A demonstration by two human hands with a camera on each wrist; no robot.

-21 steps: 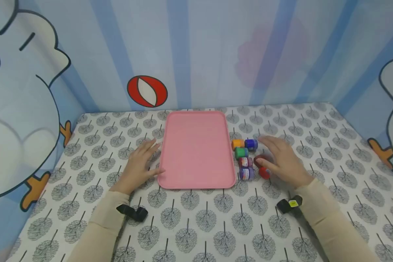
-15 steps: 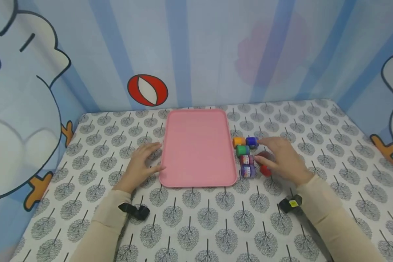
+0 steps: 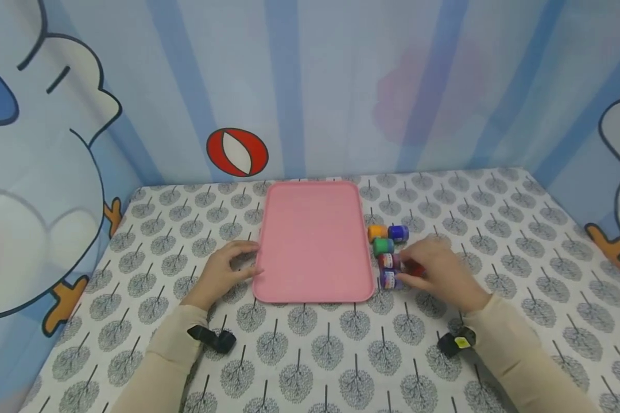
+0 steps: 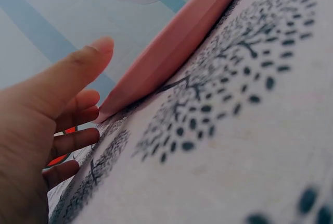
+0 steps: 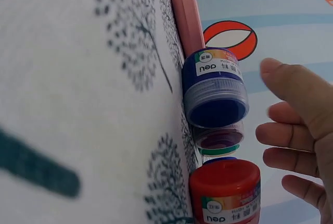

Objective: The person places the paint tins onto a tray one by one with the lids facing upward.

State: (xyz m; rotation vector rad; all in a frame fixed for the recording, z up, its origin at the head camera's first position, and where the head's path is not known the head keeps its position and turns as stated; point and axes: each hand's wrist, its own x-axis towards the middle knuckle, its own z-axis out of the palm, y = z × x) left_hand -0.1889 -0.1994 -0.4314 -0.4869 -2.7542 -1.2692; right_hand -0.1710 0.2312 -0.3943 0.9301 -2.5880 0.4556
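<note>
My left hand [image 3: 222, 272] is at the left rim of a pink tray [image 3: 312, 241], fingers relaxed and thumb apart, with nothing held. My right hand [image 3: 439, 275] hovers beside a cluster of small paint jars, its thumb and fingertips close to the purple jar [image 3: 389, 280] and the dark red jar [image 3: 388, 261]. In the right wrist view the fingers are spread beside the purple-blue jar [image 5: 216, 86], above a red jar [image 5: 226, 190]. From the head, that red jar is mostly hidden under the right hand. Orange [image 3: 377, 232], blue [image 3: 398, 233] and green [image 3: 383, 246] jars lie farther back.
A white tablecloth [image 3: 299, 355] printed with grey trees covers the table. Behind it hangs a light-blue striped backdrop [image 3: 336, 92] with cartoon figures. The jars lie along the tray's right side. A black camera band [image 3: 212, 338] sits on the left wrist.
My right hand has moved left and toward me, from near the blue jar to the dark red and purple ones. The left fingers have shifted slightly at the tray's rim. The head view has tilted.
</note>
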